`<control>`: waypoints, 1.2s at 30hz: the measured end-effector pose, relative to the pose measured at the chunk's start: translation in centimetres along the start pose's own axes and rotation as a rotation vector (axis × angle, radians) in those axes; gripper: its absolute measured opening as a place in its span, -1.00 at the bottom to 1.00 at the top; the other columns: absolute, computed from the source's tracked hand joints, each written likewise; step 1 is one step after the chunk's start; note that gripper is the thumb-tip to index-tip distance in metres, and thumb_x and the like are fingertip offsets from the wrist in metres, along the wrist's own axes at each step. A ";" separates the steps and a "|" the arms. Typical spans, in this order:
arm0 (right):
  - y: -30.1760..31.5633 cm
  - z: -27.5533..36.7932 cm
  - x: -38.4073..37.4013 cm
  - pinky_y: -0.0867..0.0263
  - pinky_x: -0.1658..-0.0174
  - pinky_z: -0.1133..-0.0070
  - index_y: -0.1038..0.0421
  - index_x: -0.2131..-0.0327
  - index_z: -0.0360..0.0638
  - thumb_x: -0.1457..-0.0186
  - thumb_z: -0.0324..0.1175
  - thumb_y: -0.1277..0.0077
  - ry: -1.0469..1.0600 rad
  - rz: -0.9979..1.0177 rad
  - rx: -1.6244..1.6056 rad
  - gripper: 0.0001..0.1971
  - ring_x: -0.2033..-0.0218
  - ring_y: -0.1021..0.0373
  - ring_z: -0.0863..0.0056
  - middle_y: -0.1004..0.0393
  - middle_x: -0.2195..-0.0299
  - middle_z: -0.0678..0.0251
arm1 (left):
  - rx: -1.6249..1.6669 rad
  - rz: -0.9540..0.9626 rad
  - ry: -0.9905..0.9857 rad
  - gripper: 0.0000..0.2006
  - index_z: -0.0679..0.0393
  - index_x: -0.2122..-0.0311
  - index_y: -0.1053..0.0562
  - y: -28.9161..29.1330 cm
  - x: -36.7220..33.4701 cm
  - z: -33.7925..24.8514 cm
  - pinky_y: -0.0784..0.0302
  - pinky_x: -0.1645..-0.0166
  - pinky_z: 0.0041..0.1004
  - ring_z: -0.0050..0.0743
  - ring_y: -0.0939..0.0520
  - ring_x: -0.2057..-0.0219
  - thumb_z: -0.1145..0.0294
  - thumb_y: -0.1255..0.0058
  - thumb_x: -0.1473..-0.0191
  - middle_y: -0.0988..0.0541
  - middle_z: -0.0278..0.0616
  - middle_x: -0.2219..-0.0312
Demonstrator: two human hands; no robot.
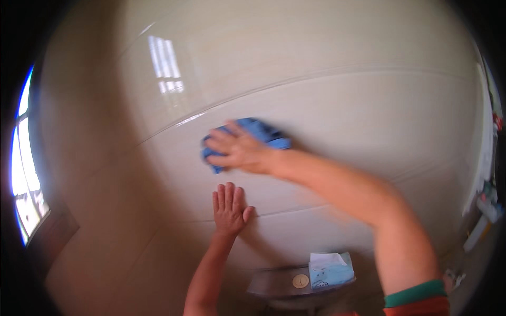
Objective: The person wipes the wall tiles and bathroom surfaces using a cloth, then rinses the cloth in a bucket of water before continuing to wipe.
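Observation:
A crumpled blue cloth (261,129) lies against the glossy beige tiled wall (358,116). My right hand (237,150) presses it there with the fingers spread over it; the hand and cloth are slightly blurred. Parts of the cloth stick out above and to both sides of the hand. Lower down, my left hand (229,213) rests flat on the tiles with its fingers stretched and holds nothing. It is just below the right hand, apart from the cloth.
Below the hands, a small ledge (269,280) juts out, bearing a pale blue tissue pack (331,273) and a round beige disc (300,281). A bright window (25,163) stands at the far left. Blurred objects (489,205) crowd the right edge.

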State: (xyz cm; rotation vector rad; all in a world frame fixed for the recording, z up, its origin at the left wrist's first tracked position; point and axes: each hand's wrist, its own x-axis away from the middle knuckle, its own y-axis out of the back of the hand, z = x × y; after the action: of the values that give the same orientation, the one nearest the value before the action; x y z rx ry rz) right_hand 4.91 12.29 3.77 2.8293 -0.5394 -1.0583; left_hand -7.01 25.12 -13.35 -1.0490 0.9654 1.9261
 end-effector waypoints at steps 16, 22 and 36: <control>2.0 -9.3 -6.3 -0.28 0.23 0.32 -0.35 0.30 -0.09 -0.01 -0.41 0.11 -0.332 -0.506 0.589 -0.86 0.29 -0.34 0.18 -0.40 0.39 0.19 | 0.055 -0.119 0.315 -0.27 0.20 -0.23 0.12 -0.6 6.6 9.2 0.30 -0.20 0.11 0.28 0.19 -0.22 0.09 0.18 -0.04 0.20 0.24 -0.21; -10.9 7.4 -5.1 0.08 -0.18 0.20 -0.23 0.06 0.03 -0.08 -0.34 0.21 -0.018 0.083 -0.368 -0.69 -0.14 -0.09 0.17 -0.17 -0.09 0.14 | 0.101 -0.150 0.234 -0.25 0.16 -0.20 0.02 -1.9 6.4 9.3 0.20 -0.17 0.19 0.32 0.06 -0.19 0.05 0.07 0.04 0.09 0.23 -0.19; 10.5 -26.7 -6.8 -0.20 0.04 0.30 -0.31 0.05 0.08 0.05 -0.33 0.10 -0.663 -0.514 0.888 -0.60 0.08 -0.27 0.17 -0.36 0.13 0.17 | 0.043 -0.185 0.261 -0.23 0.15 -0.15 -0.09 -1.8 9.6 11.7 0.09 -0.11 0.24 0.31 -0.02 -0.17 0.04 -0.01 0.18 0.01 0.19 -0.17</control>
State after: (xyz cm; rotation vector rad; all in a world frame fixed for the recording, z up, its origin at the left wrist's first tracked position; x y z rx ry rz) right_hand 14.29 3.36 30.22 3.3778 -0.3678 -2.4189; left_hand -13.32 38.32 -17.81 -1.3391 1.0080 1.6388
